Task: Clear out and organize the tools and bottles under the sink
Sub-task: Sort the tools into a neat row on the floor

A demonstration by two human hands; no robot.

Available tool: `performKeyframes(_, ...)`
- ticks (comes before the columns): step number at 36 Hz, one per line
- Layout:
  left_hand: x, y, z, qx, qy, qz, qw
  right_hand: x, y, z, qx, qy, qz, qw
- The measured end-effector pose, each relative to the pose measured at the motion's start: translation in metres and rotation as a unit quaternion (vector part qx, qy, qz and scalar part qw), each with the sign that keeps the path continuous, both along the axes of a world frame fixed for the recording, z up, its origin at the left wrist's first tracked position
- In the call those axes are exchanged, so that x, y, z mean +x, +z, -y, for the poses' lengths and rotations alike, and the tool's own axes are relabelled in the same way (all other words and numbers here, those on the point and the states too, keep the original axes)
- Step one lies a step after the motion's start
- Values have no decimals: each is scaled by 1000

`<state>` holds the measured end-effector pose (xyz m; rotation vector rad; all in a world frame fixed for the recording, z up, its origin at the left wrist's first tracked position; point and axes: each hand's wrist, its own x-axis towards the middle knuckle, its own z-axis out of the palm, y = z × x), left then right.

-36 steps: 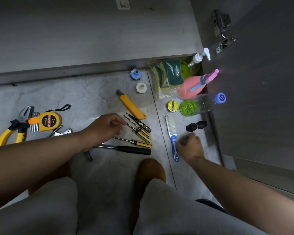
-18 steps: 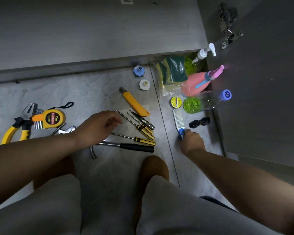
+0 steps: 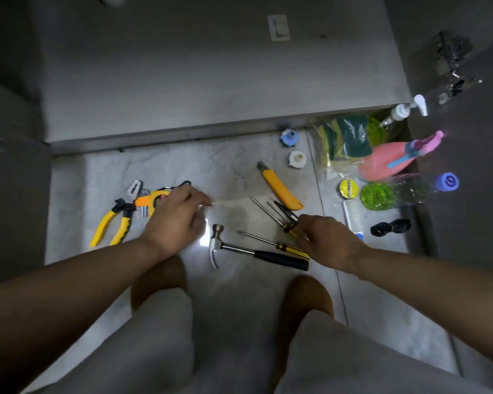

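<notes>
Tools lie on the grey floor in front of the open sink cabinet. My right hand [image 3: 325,241] pinches the yellow-black handles of a cluster of thin screwdrivers [image 3: 279,214]. Just below lie a single screwdriver [image 3: 268,242] and a black-handled hammer [image 3: 279,258]. My left hand [image 3: 177,220] is curled over the yellow tape measure [image 3: 151,200], beside the yellow pliers [image 3: 111,223]; a blurred pale streak shows at its fingertips. A yellow utility knife [image 3: 279,189] lies above the screwdrivers. At the right stand a pink spray bottle [image 3: 382,163], a clear bottle [image 3: 382,194] and a pump bottle [image 3: 402,110].
A bag of sponges [image 3: 345,140], a yellow tape roll [image 3: 349,189], a white comb [image 3: 352,217] and a black fitting [image 3: 390,227] lie near the bottles. A blue cap [image 3: 288,137] and a white cap [image 3: 297,158] sit by the cabinet edge. The open door [image 3: 467,194] stands right.
My right hand left the comb and moved left onto the screwdriver handles. My left hand moved left from beside the screwdrivers to the tape measure. The camera tilted up.
</notes>
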<state>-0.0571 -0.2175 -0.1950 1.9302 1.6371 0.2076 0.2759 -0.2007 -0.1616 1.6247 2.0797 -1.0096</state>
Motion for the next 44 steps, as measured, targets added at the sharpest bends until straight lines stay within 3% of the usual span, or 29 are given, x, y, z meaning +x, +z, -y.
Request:
performKeyframes(5, -47, -3, 20, 26, 180, -121, 976, -35, 6, -23, -73, 147, 17, 986)
performKeyframes(11, -84, -14, 50, -90, 372, -126, 915, -97, -6, -20, -92, 235, 29, 967)
performKeyframes(21, -100, -32, 60, -92, 361, -121, 920, -122, -32, 40, 12, 182, 158, 971)
performKeyframes(25, -101, -29, 78, -79, 376, -148, 911, -107, -38, 38, 43, 224, 137, 964)
performKeyframes(29, -102, -28, 95, -139, 401, -158, 892, -104, -33, 25, 30, 259, 102, 960)
performKeyframes(35, -92, -29, 82, -156, 434, -35, 887, -108, -19, -9, 67, 277, 39, 958)
performKeyframes(39, -90, -29, 65, -159, 456, 24, 875, -113, -11, -23, 49, 219, -9, 974)
performKeyframes(44, -82, -31, 28, -141, 404, 53, 902, -115, -5, -33, 38, 132, -48, 989)
